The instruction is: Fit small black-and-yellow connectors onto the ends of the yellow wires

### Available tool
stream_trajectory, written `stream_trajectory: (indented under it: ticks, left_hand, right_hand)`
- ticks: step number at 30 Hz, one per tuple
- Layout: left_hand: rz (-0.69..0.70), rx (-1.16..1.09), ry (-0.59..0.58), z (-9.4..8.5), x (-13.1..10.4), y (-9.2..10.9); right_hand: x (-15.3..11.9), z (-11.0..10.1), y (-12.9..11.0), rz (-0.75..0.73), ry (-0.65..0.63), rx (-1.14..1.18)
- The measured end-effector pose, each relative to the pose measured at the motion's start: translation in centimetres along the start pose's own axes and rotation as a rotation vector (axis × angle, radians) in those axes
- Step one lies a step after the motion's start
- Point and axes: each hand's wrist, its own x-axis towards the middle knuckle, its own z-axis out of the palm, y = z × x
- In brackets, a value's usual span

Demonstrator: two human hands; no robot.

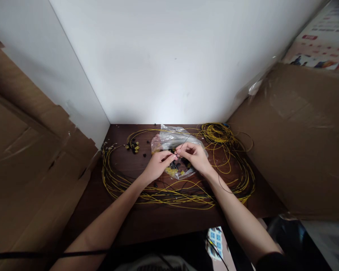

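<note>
Over the clear plastic bag [172, 131] my two hands meet, fingertips almost touching. My right hand [196, 156] pinches a thin black wire [183, 142], whose length sticks up past the fingers. Thumb and forefinger of my left hand [158, 164] are closed at the wire's lower end; a small dark bit shows there, too small to name. Small black and yellow plastic pieces [171, 171] lie in the bag's mouth under my hands. Long yellow and black wires [175, 197] run in a wide loop around the bag and beneath my forearms.
A coil of yellow wire [216, 132] lies at the back right of the brown table [158, 222]. Loose black and yellow pieces [134, 146] sit left of the bag. Cardboard [25, 169] flanks the left side, a cardboard box [293, 143] the right. A white panel [169, 75] closes the back.
</note>
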Motion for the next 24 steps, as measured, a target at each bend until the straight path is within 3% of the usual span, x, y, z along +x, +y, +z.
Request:
stream_trajectory:
  ticks: [16, 24]
  left_hand:
    - [-0.037, -0.026, -0.041, 0.04, 0.03, -0.41]
    - [-0.029, -0.108, 0.008, 0.32, 0.10, -0.52]
  right_hand:
    - [0.17, -0.19, 0.72, 0.039, 0.118, -0.013]
    - [0.13, 0.04, 0.72, 0.062, 0.171, 0.063]
